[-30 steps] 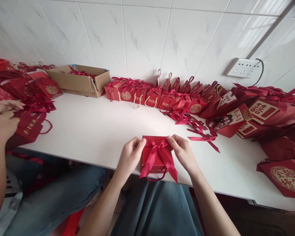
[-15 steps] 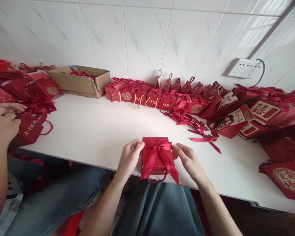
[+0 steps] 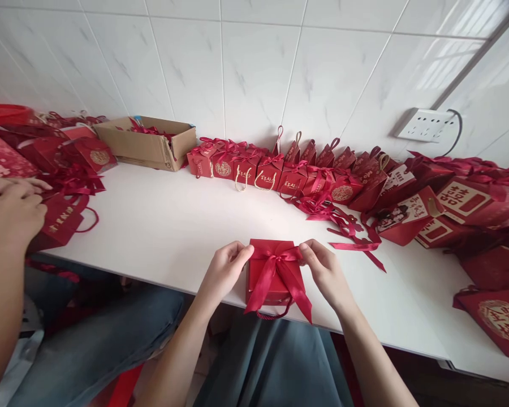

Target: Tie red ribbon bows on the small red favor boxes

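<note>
A red gift box [image 3: 258,282] stands at the table's front edge, right before me. Across its top lies a red satin ribbon [image 3: 265,280] tied in a bow, its two tails hanging down the front. A dark red cord handle [image 3: 275,315] loops out below. My left hand [image 3: 228,268] pinches the bow's left loop between thumb and finger at the box's upper left. On the opposite side, my right hand [image 3: 322,268] pinches the right loop the same way. Both hands are closed, and the fingertips partly hide the loop ends.
Along the wall runs a row of red gift boxes [image 3: 269,169], with loose ribbons [image 3: 343,223] before it. More boxes [image 3: 462,198] are heaped at right. A cardboard box [image 3: 139,148] of ribbon stands back left. At far left, a co-worker's hands [image 3: 14,206] touch another red box [image 3: 61,221].
The whole view has shifted slightly, so everything sits a little lower and further right. Both hands keep their pinch on the bow, its loops drawn slightly outward.
</note>
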The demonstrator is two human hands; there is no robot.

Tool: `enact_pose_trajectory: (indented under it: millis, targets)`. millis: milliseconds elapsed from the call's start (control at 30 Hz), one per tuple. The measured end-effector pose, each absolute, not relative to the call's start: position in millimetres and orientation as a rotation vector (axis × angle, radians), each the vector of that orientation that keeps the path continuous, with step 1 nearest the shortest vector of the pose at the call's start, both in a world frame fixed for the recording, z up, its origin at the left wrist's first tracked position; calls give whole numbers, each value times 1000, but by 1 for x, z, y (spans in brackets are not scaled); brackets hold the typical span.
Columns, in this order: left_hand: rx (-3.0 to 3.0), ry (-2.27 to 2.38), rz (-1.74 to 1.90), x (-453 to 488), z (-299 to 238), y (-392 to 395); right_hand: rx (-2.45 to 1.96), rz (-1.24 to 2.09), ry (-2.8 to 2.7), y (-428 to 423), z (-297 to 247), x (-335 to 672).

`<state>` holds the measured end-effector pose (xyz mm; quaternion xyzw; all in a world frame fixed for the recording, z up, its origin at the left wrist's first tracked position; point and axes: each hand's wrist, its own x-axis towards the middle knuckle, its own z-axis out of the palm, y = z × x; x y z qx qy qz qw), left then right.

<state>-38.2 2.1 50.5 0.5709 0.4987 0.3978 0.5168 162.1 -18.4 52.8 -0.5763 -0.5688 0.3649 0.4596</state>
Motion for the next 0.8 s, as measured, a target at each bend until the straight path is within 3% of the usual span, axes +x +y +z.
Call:
enact_pose_trajectory:
  millis: [200, 400, 533, 800]
  targets:
    - [1248, 1124, 996, -42, 35, 5, -1375, 1078, -1315, -12, 45, 162]
    - [1265, 1217, 1006, -48, 37, 2, -1279, 1035, -1231, -27, 25, 189]
    - [1358, 1215, 947, -42, 47, -4, -1020, 1072, -1409, -37, 19, 194]
    - [1325, 1176, 1004, -37, 43, -3, -1056, 1031, -1785, -42, 27, 175]
